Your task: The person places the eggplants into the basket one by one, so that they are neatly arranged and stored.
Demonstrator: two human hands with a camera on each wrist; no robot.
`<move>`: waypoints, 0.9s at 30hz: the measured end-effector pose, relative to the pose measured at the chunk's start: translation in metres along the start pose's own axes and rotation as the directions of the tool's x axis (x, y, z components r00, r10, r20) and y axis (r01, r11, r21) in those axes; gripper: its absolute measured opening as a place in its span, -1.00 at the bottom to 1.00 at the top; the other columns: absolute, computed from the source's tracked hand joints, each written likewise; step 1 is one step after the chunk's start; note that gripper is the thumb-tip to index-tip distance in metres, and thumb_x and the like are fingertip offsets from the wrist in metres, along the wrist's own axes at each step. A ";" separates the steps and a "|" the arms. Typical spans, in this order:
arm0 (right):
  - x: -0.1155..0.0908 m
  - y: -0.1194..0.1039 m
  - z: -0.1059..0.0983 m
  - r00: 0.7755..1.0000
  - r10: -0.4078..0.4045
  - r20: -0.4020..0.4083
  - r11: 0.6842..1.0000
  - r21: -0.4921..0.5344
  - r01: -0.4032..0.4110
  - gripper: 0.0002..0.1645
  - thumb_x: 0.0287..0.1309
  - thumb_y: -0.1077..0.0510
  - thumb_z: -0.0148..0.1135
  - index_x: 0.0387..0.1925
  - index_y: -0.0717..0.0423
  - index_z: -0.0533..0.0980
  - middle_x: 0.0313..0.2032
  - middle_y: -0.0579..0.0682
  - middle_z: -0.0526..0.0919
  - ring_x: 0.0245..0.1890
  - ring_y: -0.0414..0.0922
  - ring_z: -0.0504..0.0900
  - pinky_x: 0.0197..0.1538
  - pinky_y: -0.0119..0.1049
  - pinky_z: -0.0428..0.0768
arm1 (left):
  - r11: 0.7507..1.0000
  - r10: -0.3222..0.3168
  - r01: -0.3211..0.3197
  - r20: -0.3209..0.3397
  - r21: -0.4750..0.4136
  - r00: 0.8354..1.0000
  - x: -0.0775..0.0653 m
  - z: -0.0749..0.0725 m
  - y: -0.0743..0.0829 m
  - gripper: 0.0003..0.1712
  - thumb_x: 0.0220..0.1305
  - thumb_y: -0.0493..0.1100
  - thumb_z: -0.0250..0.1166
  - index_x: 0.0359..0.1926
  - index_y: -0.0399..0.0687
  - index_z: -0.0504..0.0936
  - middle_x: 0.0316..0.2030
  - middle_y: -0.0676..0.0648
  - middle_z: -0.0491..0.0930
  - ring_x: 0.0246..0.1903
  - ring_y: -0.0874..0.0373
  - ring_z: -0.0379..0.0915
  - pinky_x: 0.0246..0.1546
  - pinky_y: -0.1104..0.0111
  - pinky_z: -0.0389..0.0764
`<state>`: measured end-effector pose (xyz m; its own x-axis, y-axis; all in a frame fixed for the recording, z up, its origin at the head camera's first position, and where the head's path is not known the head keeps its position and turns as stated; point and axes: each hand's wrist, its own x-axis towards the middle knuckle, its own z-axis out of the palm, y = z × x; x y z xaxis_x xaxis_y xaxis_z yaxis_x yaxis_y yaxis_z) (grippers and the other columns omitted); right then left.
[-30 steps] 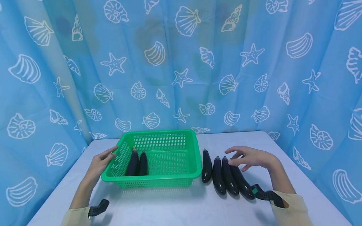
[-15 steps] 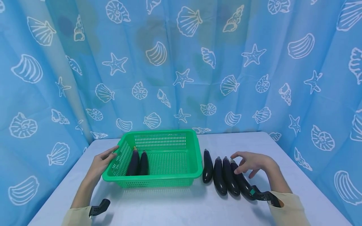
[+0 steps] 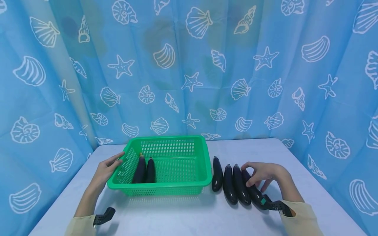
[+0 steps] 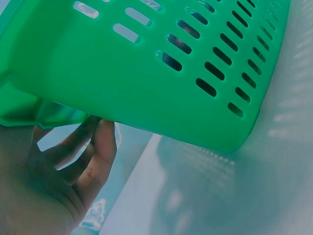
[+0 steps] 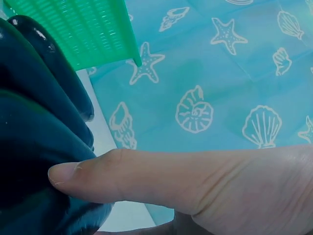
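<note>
My left hand (image 3: 105,169) holds the left rim of a green plastic basket (image 3: 165,186); in the left wrist view its bent fingers (image 4: 93,166) touch the basket under the rim. Two dark eggplants (image 3: 151,172) lie side by side inside, toward the basket's left. To the right, my right hand (image 3: 264,173) grips the upper part of the rightmost eggplant (image 3: 255,195) on the table, thumb on its left side. The right wrist view shows that thumb (image 5: 132,176) pressed on glossy dark skin; the other fingers are mostly hidden there.
Between basket and right hand lie a single eggplant (image 3: 217,173), close by the basket's right wall, and two more eggplants (image 3: 229,185) side by side. A white-covered table (image 3: 165,216) bears everything. Behind it hangs a blue shell-print curtain (image 3: 177,65).
My right hand has come down and slightly right from above the eggplants, and its thumb and fingers have closed on the rightmost one. The left hand and basket stay put.
</note>
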<state>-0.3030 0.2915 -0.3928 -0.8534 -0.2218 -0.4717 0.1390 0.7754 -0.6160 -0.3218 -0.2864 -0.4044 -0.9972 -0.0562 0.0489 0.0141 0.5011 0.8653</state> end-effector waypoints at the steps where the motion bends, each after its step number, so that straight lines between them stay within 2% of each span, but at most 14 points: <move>1: 0.000 0.001 0.000 1.000 0.002 0.004 1.000 0.001 -0.002 -0.07 0.00 0.10 0.47 0.38 0.02 0.23 -0.03 0.19 0.52 -0.23 0.04 0.60 -0.26 -0.04 0.75 | 1.000 0.000 0.000 0.001 -0.001 1.000 0.000 0.000 0.000 -0.35 0.48 0.15 0.01 0.48 0.06 0.24 0.49 -0.23 0.13 0.49 -0.25 -0.01 0.44 -0.17 0.12; 9: 0.003 0.002 0.001 0.999 0.032 0.026 0.997 0.063 -0.034 -0.02 -0.04 0.11 0.46 0.40 0.01 0.19 -0.08 0.22 0.53 -0.22 0.06 0.62 -0.25 -0.02 0.75 | 0.999 -0.011 0.011 0.002 0.031 1.000 0.001 0.001 0.001 -0.35 0.48 0.18 -0.01 0.49 0.12 0.22 0.51 -0.22 0.10 0.49 -0.26 -0.03 0.45 -0.17 0.07; 19: 0.004 0.002 0.002 0.998 0.044 0.037 0.997 0.062 -0.046 0.02 -0.07 0.12 0.49 0.41 -0.01 0.17 -0.05 0.23 0.51 -0.21 0.08 0.61 -0.24 -0.01 0.75 | 1.000 0.002 -0.002 0.001 0.026 1.000 0.003 0.000 -0.003 -0.30 0.44 0.26 0.02 0.48 0.12 0.24 0.50 -0.23 0.11 0.48 -0.28 -0.01 0.43 -0.19 0.11; 27: 0.005 0.003 -0.001 0.998 0.039 0.044 0.998 0.054 -0.041 0.04 -0.07 0.13 0.49 0.42 0.00 0.15 0.03 0.26 0.47 -0.18 0.09 0.62 -0.25 0.00 0.75 | 1.000 0.027 -0.027 0.004 0.016 1.000 0.001 -0.001 -0.001 -0.31 0.46 0.21 0.01 0.48 0.07 0.22 0.50 -0.24 0.09 0.49 -0.27 -0.04 0.44 -0.17 0.11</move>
<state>-0.3074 0.2928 -0.3964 -0.8246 -0.2170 -0.5225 0.2008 0.7511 -0.6289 -0.3229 -0.2875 -0.4049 -0.9968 -0.0392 0.0700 0.0397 0.5166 0.8553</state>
